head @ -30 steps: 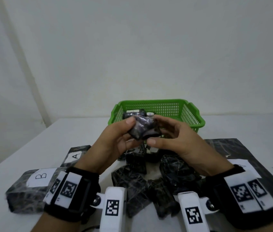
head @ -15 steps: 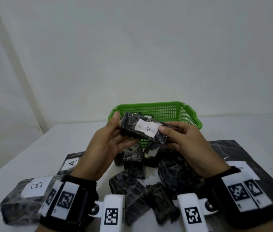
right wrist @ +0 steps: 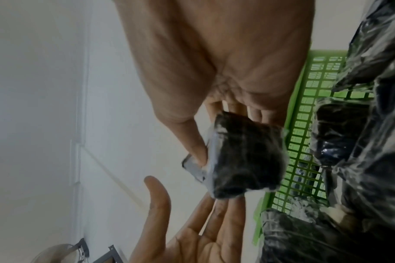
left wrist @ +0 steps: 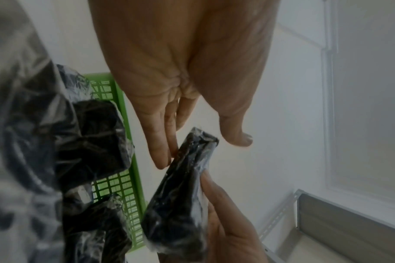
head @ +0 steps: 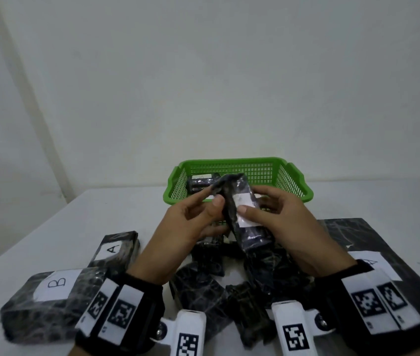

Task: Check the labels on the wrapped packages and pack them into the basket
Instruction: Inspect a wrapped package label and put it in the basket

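Note:
A small black wrapped package (head: 252, 235) with a white label (head: 241, 201) is held up in front of the green basket (head: 293, 176). My right hand (head: 253, 210) pinches it, thumb on the label and fingers behind. In the right wrist view the thumb (right wrist: 196, 151) presses the package (right wrist: 244, 160). My left hand (head: 211, 199) has straight fingers (left wrist: 162, 156) that touch the package (left wrist: 181, 195) on its side, thumb held apart. The label's letter is too blurred to read. One wrapped package (head: 201, 182) lies inside the basket.
On the white table, a package marked A (head: 113, 249) and a bigger one marked B (head: 49, 294) lie at the left. Several small black packages (head: 203, 286) are piled between my wrists. A large flat package (head: 358, 232) with a label lies at the right.
The package has turned from lying crosswise with its A label up to standing nearly lengthwise. My left hand has loosened from a grip to straight fingers; the right hand keeps hold.

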